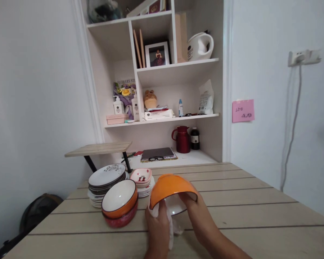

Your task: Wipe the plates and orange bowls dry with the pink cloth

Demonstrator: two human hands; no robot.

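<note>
An orange bowl [172, 185] with a white inside and dark rim is held up above the table, tipped with its opening toward me. My right hand [196, 212] grips its right side, the fingers reaching inside past the rim. At the lower left rim, my left hand [159, 225] is closed on a white cloth [171, 230] that lies against the bowl and hangs below it. Part of the left fingers is hidden behind the rim and cloth. Left of my hands, another orange bowl [120, 198] sits tilted in a red bowl [121, 218].
Behind the bowls stand a stack of plates [107, 174] and small square dishes [141, 175] on more plates. A small raised wooden shelf [98, 148] is at the back left. Farther back are a red thermos jug [183, 139], a dark bottle [194, 139] and a laptop-like slab [157, 153].
</note>
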